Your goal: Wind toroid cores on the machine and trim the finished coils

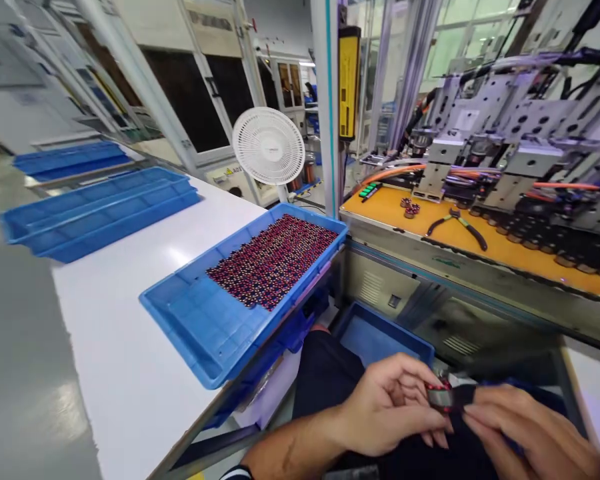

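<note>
My left hand (393,403) is closed, its fingertips and thumb round a small round part (440,398) with a grey metal side and red bits on its rim. My right hand (527,427) pinches a dark flat piece (463,398) that meets the part's right side. Whether the piece is joined to the part or only touches it, I cannot tell. Both hands are above my lap, near the lower right. To their left, a blue tray (180,340) on the white table holds many small red-and-dark parts (275,263), packed closely toward its far end.
Pliers (457,223) lie on the machine's orange bench (395,212) beside a few small round parts (411,209). A row of dark cylinders runs along its right. Below stands a blue bin (380,337). A white fan (269,147) and stacked blue trays (105,210) are farther left.
</note>
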`<act>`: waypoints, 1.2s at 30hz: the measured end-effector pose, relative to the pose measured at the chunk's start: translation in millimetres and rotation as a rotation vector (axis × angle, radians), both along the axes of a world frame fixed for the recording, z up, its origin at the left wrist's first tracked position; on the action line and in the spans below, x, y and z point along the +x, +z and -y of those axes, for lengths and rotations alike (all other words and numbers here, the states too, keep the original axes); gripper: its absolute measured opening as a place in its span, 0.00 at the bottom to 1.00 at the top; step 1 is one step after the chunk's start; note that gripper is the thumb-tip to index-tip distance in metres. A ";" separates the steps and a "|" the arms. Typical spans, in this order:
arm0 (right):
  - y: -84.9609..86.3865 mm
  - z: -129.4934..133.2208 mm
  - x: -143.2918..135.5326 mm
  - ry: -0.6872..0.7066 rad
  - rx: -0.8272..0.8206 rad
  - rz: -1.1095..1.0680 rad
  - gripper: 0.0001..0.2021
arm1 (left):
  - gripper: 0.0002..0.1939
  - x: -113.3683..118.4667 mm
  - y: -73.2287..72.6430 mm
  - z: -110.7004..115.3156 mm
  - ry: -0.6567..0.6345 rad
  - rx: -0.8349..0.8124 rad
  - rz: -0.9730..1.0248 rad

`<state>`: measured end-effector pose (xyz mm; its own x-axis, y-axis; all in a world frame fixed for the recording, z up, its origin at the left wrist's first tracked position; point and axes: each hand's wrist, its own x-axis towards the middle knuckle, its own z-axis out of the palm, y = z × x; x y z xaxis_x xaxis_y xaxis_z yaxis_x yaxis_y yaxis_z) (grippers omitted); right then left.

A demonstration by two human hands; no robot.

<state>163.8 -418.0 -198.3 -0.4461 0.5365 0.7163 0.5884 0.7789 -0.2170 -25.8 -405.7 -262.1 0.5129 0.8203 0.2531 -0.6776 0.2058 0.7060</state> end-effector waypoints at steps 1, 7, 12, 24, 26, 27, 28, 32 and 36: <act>6.7 -1.0 -6.0 -0.027 -0.006 0.001 0.04 | 0.15 -1.2 4.1 0.4 0.054 0.027 0.013; 30.5 -1.8 -21.9 0.022 -0.213 -0.028 0.06 | 0.24 -9.6 20.8 -4.0 0.130 -0.058 0.150; 32.5 -9.5 -19.2 0.188 -0.207 -0.030 0.07 | 0.28 -10.4 14.8 -6.9 -0.243 -0.162 0.016; 14.9 -15.2 -22.7 0.020 -0.282 -0.261 0.06 | 0.10 -8.2 20.3 -6.9 0.275 0.124 -0.146; 12.2 -14.7 -23.8 0.015 -0.292 -0.299 0.06 | 0.10 -7.0 18.3 -7.4 0.353 0.166 -0.164; 10.9 -14.2 -24.3 0.017 -0.295 -0.319 0.06 | 0.11 -6.5 17.1 -7.8 0.394 0.176 -0.174; 9.6 -13.4 -25.0 0.018 -0.298 -0.343 0.06 | 0.12 -6.0 15.9 -8.4 0.430 0.183 -0.181; 6.1 -7.4 -30.4 -0.020 -0.395 -0.489 0.04 | 0.15 -5.0 11.4 -10.8 0.508 0.221 -0.220; 6.9 -1.0 -36.3 -0.016 -0.737 -0.714 0.06 | 0.14 -6.0 7.9 -13.6 0.501 0.228 -0.266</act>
<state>127.5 -416.9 -191.4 -0.0341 0.9529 0.3015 0.1434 0.3032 -0.9421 -31.8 -392.1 -254.2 0.1482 0.9184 0.3668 -0.4474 -0.2685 0.8530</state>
